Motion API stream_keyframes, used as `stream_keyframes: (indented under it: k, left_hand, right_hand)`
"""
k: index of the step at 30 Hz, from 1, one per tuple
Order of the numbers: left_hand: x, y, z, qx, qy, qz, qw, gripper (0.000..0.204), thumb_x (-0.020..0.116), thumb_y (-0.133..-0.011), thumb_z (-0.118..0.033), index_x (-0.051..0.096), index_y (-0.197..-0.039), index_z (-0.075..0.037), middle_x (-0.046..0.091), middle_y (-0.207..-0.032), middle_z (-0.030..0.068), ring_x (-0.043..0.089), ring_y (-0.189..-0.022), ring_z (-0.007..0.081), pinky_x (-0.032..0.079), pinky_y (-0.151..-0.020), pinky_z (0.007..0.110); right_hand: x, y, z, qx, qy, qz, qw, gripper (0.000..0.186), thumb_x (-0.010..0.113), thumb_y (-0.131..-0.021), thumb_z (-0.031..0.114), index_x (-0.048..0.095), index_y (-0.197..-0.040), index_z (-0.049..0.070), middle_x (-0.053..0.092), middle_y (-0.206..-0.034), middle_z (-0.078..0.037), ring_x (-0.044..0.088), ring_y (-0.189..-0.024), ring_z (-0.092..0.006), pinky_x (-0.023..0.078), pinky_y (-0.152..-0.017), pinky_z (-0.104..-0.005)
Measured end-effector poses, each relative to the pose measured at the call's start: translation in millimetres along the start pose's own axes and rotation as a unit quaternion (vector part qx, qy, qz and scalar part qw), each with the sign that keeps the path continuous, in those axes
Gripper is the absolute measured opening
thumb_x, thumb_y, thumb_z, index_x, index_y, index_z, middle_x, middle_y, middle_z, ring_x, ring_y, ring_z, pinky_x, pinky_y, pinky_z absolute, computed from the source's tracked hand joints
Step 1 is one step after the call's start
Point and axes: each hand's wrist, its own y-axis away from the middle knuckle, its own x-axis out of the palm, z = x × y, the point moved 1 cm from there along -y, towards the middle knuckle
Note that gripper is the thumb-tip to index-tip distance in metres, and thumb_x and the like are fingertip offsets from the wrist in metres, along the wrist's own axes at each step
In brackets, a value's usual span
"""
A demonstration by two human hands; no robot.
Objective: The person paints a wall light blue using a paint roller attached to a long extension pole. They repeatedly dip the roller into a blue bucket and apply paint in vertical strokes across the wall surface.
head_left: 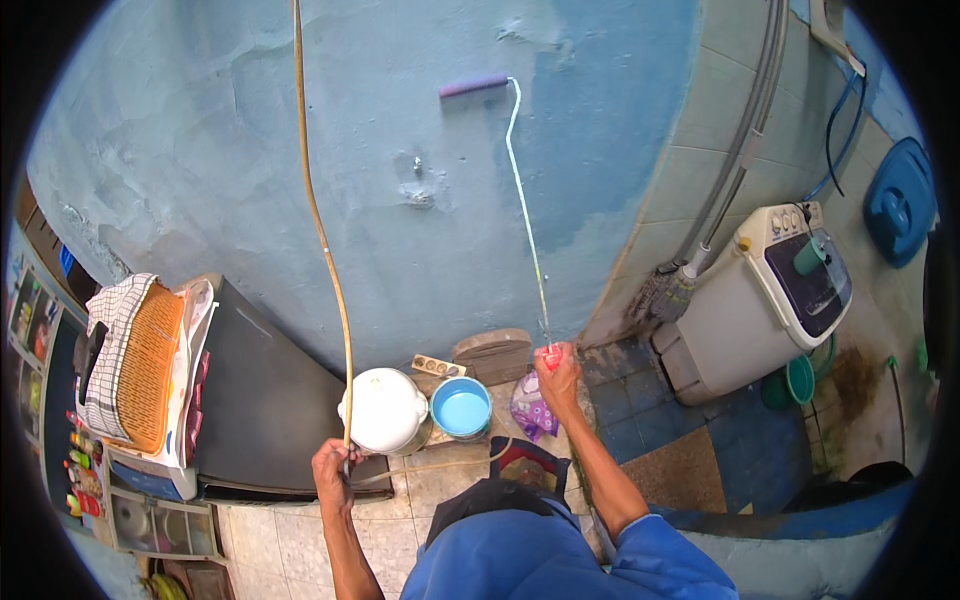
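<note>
My right hand (560, 375) is closed around the red handle of a paint roller (524, 190). Its long, thin, pale frame reaches up to a purple roller sleeve (474, 86) at the blue wall (400, 250). Darker blue covers the wall right of the sleeve; paler, patchy blue shows to the left. My left hand (335, 468) is closed on a thin yellowish-brown hose (322, 235), which runs up past the top edge and trails across the floor below. A blue tub (462, 407) and a white lidded pot (384, 411) stand between my hands.
A dark fridge (265, 390) at left carries an orange basket (152, 355) and a checked cloth (108, 350). A power strip (439, 366), round wooden board (492, 352) and purple bag (530, 408) lie by the wall. Mops (672, 288) and a washing machine (745, 320) stand right.
</note>
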Motion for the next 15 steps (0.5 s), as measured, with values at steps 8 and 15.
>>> stream_keyframes:
  k: [8, 15]
  left_hand:
    - [3, 3, -1, -0.002, -0.02, -0.025, 0.999, 0.01, 0.053, -0.076, -0.018, 0.052, -0.074, -0.008, 0.054, -0.066, 0.0013, 0.054, -0.064, 0.0114, 0.048, -0.063, 0.026]
    - [4, 2, 0, -0.007, -0.023, -0.029, 0.999, 0.012, 0.054, -0.076, -0.02, 0.052, -0.073, -0.008, 0.052, -0.065, 0.0008, 0.054, -0.064, 0.0118, 0.047, -0.064, 0.026]
  right_hand:
    - [57, 37, -93, 0.095, 0.033, 0.062, 0.993, 0.034, 0.063, -0.079, 0.023, 0.047, -0.098, 0.0, 0.061, -0.074, -0.024, 0.062, -0.071, -0.0389, 0.048, -0.061, -0.0443]
    - [58, 78, -115, 0.067, -0.024, 0.034, 0.997, 0.034, 0.062, -0.08, 0.024, 0.046, -0.097, -0.001, 0.06, -0.075, -0.026, 0.061, -0.074, -0.0416, 0.047, -0.062, -0.0456]
